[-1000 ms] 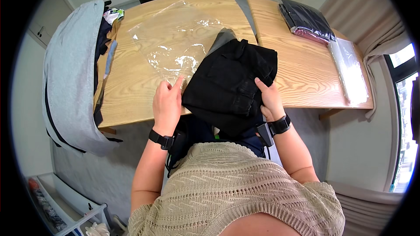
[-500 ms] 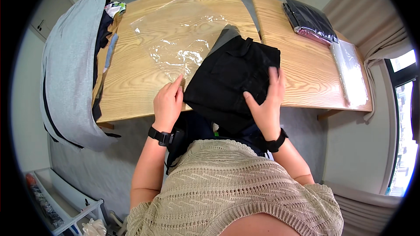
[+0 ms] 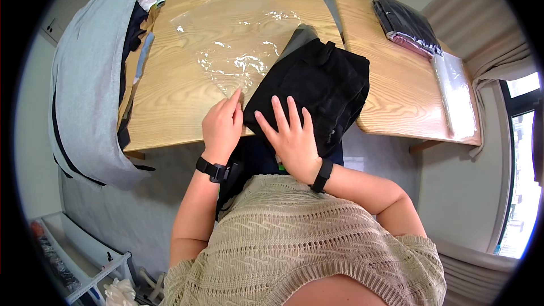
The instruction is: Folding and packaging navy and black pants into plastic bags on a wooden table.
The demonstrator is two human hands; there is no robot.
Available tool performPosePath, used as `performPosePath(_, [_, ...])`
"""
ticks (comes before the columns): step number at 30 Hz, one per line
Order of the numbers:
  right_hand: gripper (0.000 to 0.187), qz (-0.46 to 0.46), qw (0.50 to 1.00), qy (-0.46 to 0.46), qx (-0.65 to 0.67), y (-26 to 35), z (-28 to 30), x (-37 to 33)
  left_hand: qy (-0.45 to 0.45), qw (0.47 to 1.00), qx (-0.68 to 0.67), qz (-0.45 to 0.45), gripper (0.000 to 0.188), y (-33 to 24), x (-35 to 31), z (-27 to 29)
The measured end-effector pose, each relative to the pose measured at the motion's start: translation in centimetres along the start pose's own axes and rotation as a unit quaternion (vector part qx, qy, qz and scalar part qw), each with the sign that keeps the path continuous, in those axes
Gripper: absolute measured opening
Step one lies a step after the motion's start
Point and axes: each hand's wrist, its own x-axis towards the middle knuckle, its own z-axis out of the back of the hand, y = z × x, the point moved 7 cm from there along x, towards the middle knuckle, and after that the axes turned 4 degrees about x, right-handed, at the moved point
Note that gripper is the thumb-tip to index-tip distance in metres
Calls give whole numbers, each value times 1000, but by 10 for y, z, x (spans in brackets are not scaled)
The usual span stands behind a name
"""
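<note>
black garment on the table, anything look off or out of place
Slightly. The black garment hangs over the table's near edge and straddles the gap to the second table. The right hand lies flat on it; the left hand touches the clear bag. Nothing looks spilled or damaged.

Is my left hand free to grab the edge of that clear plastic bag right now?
Probably yes: the left hand already rests at the clear plastic bag's near edge, with nothing between them.
</note>
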Motion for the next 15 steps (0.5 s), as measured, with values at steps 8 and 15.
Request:
performPosePath(8, [44,-35,979,-70,187,-40,29,22,18,999,-31,-1,37,-4,1,2])
performPosePath(15, [46,-84,975,-86,185,-45,18,37,-26,997,-76,9,41,-19,9,2])
